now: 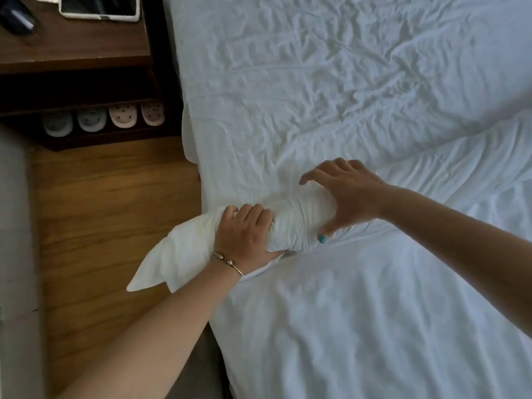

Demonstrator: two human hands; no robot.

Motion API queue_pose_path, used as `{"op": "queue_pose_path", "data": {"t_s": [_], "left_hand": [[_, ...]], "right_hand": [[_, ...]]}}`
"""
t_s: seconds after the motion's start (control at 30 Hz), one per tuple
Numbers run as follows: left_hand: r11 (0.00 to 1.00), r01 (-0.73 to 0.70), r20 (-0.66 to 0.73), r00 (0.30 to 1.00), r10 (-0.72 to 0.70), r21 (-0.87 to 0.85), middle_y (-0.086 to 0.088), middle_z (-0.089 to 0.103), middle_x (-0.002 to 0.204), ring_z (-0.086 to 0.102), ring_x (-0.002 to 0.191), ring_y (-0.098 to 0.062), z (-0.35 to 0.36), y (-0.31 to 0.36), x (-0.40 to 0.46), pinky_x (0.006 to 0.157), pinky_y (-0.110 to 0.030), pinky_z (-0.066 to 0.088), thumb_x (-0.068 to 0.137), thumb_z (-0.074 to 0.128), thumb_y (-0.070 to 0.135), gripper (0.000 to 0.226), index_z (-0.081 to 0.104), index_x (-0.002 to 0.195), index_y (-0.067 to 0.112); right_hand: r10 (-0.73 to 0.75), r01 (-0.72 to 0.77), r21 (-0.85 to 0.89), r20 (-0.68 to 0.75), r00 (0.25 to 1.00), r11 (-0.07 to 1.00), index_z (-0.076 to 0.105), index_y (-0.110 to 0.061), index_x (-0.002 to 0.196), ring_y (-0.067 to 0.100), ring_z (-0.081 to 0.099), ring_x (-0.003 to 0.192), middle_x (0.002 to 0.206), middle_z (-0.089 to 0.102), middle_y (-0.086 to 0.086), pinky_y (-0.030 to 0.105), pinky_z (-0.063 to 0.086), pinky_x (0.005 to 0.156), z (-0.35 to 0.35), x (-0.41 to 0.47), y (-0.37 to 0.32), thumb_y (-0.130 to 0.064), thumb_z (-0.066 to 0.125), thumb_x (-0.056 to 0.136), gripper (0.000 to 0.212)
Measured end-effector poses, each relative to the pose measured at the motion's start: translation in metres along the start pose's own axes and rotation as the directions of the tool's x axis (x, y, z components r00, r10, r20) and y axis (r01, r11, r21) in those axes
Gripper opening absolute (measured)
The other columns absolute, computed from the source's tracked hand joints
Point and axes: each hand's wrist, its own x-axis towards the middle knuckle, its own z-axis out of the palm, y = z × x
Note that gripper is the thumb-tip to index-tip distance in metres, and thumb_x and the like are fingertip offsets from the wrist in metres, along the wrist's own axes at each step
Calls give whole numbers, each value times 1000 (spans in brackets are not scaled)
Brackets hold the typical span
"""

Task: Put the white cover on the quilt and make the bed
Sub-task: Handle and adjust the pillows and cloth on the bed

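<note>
The left hand [244, 231] grips a bunched corner of white fabric at the near-left edge of the bed [316, 82], fingers curled tight around it. A pointed tip of cream-toned cloth sticks out past the wrist and hangs over the wooden floor [115, 211]; this looks like the quilt [172, 254] corner, wrapped by the white cover [359, 312], though where one layer ends and the other begins cannot be told for certain. The right hand [345, 197] lies just beside the left, fingers spread and mostly straight, thumb down against the same bundle, pressing or steadying it rather than clamping it.

The white cover spreads over the lower part of the bed, loose and rumpled. Above it the sheet is heavily creased, and a pillow [460, 156] lies at the right.

Judging by this, the work sits in the middle: one corner is being fitted or held into the cover, which suggests the quilt is at least partly inside. Still left, as far as can be seen, are seating the remaining corners, shaking the filling flat, closing the opening, and then smoothing and squaring the bed. The other corners are out of sight, so their state is unknown.

A dark nightstand [74, 53] stands at the upper left with a tablet [99, 7] on top and slippers [103, 120] on its low shelf.
</note>
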Motion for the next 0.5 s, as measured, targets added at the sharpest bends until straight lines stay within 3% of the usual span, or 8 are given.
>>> {"op": "queue_pose_path", "data": {"t_s": [0.1, 0.3, 0.37, 0.43, 0.5], "left_hand": [[999, -16, -22, 1000, 15, -40, 0, 54, 74, 48, 68, -23, -2, -8, 6, 62, -35, 34, 53, 71, 73, 67, 55, 80, 14], [997, -57, 167, 984, 65, -53, 4, 53, 82, 51, 74, -21, -19, -17, 17, 69, -36, 36, 50, 62, 85, 78, 55, 88, 17], [994, -58, 335, 938, 85, -91, 11, 48, 93, 48, 86, -15, -41, -13, 21, 77, -34, 36, 45, 52, 92, 85, 49, 98, 25], [983, 19, 546, 833, 86, -185, 17, 46, 108, 43, 102, -9, -66, -18, 30, 90, -32, 36, 42, 44, 97, 93, 43, 112, 36], [980, 57, 671, 737, 86, -188, 16, 41, 131, 37, 123, -12, -73, -22, 38, 104, -38, 33, 40, 45, 98, 107, 30, 131, 45]], "right_hand": [[10, -12, 15, 130, 991, 1000, 36, -40, 130, 17, 50, 118, 125, 51, -12, 37, 36, 98, 7, 34, -17, -84, 69, 45, 101], [130, -132, 8, -243, 961, 991, 56, -29, 108, 15, 59, 91, 94, 64, -13, 32, 38, 83, 44, 19, -33, -92, 58, 46, 88], [122, -125, 20, -409, 904, 992, 61, -24, 91, 17, 55, 73, 76, 61, -11, 31, 34, 70, 65, 3, -41, -90, 55, 49, 79], [123, -121, 43, -597, 793, 992, 59, -19, 77, 21, 51, 63, 66, 56, -7, 32, 28, 65, 93, -21, -51, -82, 60, 54, 68], [119, -138, 35, -732, 671, 990, 57, -17, 72, 23, 49, 61, 65, 53, -3, 33, 28, 64, 121, -45, -58, -71, 67, 60, 56]]}}
